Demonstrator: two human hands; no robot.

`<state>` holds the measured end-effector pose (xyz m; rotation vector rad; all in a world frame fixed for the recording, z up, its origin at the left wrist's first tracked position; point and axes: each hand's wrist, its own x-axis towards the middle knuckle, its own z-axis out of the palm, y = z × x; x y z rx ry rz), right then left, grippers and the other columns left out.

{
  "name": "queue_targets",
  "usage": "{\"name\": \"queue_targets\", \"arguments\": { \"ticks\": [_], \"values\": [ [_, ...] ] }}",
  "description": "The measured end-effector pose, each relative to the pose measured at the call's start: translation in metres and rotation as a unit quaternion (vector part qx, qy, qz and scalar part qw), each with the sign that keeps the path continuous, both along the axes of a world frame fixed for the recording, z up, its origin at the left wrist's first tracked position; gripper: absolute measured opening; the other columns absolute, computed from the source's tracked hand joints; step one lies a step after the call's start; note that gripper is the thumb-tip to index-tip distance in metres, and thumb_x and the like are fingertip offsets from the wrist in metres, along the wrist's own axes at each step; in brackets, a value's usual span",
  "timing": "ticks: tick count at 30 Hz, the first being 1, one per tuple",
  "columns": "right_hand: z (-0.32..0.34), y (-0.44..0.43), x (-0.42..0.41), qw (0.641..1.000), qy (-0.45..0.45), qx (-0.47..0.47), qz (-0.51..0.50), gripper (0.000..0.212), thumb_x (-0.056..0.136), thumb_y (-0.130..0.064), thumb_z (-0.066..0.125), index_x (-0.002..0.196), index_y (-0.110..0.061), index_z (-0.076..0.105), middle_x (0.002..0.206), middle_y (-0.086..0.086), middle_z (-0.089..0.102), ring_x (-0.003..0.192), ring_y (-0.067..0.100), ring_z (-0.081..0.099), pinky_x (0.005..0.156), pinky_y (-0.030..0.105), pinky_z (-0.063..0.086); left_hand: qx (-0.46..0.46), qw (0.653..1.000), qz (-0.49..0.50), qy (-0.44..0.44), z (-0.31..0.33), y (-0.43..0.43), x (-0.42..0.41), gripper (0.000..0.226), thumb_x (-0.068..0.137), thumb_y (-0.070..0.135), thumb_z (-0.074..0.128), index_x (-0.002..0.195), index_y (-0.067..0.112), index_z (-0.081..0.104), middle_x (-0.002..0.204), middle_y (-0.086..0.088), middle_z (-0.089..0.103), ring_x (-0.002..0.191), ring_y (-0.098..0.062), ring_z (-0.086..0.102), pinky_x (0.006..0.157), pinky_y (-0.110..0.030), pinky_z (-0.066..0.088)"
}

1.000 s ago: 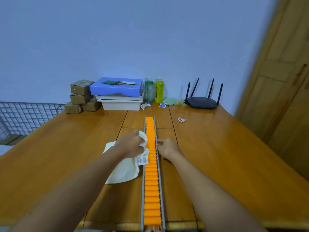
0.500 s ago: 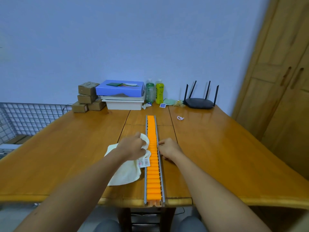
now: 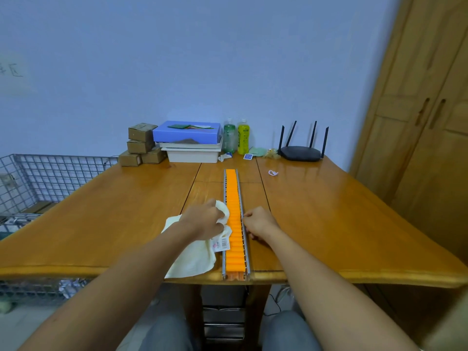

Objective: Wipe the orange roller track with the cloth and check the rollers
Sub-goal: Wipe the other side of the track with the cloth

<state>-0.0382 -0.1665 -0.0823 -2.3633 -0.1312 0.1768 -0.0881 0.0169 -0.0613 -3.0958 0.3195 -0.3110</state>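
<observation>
Both hands have barely shifted; only the view pulled back. Left hand (image 3: 202,220) grips the bunched cloth (image 3: 195,252) against the track (image 3: 234,219); right hand (image 3: 258,221), fingers curled, pinches its right rail. Track runs lengthwise from the bench (image 3: 101,224) near edge toward the far edge.

cloth (image 3: 195,257): upper part hidden under left hand (image 3: 202,221)
cloth tag (image 3: 222,244): print too small to read
right hand (image 3: 258,221): fingertips hidden behind knuckles
wall writing (image 3: 11,69): blurred, unreadable
wire basket (image 3: 38,178): cut by left edge
</observation>
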Motion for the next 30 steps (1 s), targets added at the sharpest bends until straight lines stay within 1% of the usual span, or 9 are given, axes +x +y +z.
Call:
{"name": "queue_targets", "arguments": {
  "ticks": [2,7,14,16,18,21,26,28,30],
  "values": [
    [0.001,-0.002,-0.009,1.000,0.000,-0.004,0.001,0.029,0.096,-0.022,0.049,0.082,-0.014,0.073,0.065,0.004,0.064,0.052,0.020,0.056,0.053,0.030,0.044,0.002,1.000,-0.001,-0.003,-0.001,-0.001,-0.008,0.043,0.099,0.036,0.053,0.137,0.019,0.064,0.137,-0.006,0.051,0.100,-0.021,0.063,0.081,-0.028,0.058],
    [0.001,-0.006,-0.034,1.000,-0.008,-0.012,0.001,0.032,0.096,-0.024,0.049,0.069,-0.019,0.065,0.062,0.003,0.062,0.051,0.019,0.056,0.052,0.030,0.044,0.009,1.000,0.002,-0.011,-0.005,-0.006,-0.033,0.043,0.098,0.039,0.053,0.137,0.023,0.064,0.136,-0.005,0.050,0.098,-0.021,0.064,0.080,-0.030,0.060],
    [0.002,-0.012,-0.071,1.000,-0.015,-0.025,-0.008,0.034,0.096,-0.023,0.049,0.065,-0.019,0.061,0.054,0.002,0.058,0.049,0.020,0.053,0.054,0.030,0.044,0.008,1.000,0.003,-0.015,-0.006,-0.013,-0.072,0.043,0.098,0.039,0.053,0.136,0.022,0.064,0.132,-0.005,0.050,0.096,-0.022,0.063,0.081,-0.033,0.060],
    [0.001,-0.013,-0.075,0.999,-0.015,-0.034,-0.010,0.034,0.096,-0.022,0.049,0.063,-0.020,0.060,0.054,0.002,0.057,0.049,0.020,0.051,0.054,0.029,0.044,0.004,1.000,0.000,-0.010,-0.009,-0.015,-0.078,0.044,0.099,0.039,0.053,0.138,0.023,0.063,0.131,-0.005,0.050,0.098,-0.021,0.062,0.083,-0.034,0.060],
    [0.002,-0.014,-0.085,0.999,-0.018,-0.037,-0.011,0.033,0.096,-0.021,0.049,0.064,-0.019,0.060,0.058,0.003,0.057,0.052,0.021,0.052,0.056,0.030,0.044,0.003,1.000,-0.002,-0.014,-0.008,-0.017,-0.089,0.044,0.099,0.039,0.053,0.140,0.025,0.062,0.132,-0.004,0.051,0.099,-0.021,0.062,0.084,-0.033,0.059],
    [0.002,-0.015,-0.096,0.999,-0.027,-0.043,-0.015,0.029,0.096,-0.021,0.050,0.070,-0.018,0.064,0.064,0.005,0.060,0.056,0.022,0.054,0.058,0.031,0.044,0.001,1.000,-0.003,-0.023,-0.009,-0.019,-0.101,0.046,0.099,0.042,0.053,0.141,0.027,0.061,0.131,-0.004,0.052,0.100,-0.021,0.062,0.081,-0.029,0.058],
    [0.000,-0.016,-0.109,0.998,-0.030,-0.049,-0.018,0.029,0.097,-0.023,0.053,0.074,-0.016,0.068,0.065,0.004,0.060,0.058,0.020,0.056,0.058,0.031,0.045,-0.004,1.000,-0.003,-0.023,-0.011,-0.022,-0.117,0.045,0.098,0.041,0.054,0.139,0.023,0.063,0.131,-0.004,0.052,0.099,-0.020,0.061,0.079,-0.025,0.055],
    [-0.001,-0.017,-0.112,0.998,-0.031,-0.048,-0.021,0.026,0.098,-0.025,0.055,0.081,-0.015,0.072,0.066,0.004,0.061,0.059,0.019,0.056,0.058,0.030,0.045,-0.007,1.000,-0.003,-0.021,-0.012,-0.022,-0.122,0.045,0.098,0.041,0.055,0.138,0.023,0.064,0.129,-0.004,0.052,0.097,-0.020,0.061,0.076,-0.025,0.055],
    [-0.002,-0.018,-0.115,0.998,-0.032,-0.048,-0.023,0.024,0.097,-0.025,0.057,0.082,-0.014,0.071,0.068,0.003,0.061,0.059,0.019,0.057,0.058,0.029,0.044,-0.010,1.000,-0.002,-0.018,-0.012,-0.023,-0.126,0.044,0.098,0.040,0.055,0.137,0.022,0.064,0.127,-0.004,0.051,0.095,-0.020,0.061,0.071,-0.024,0.051]
  ]
}}
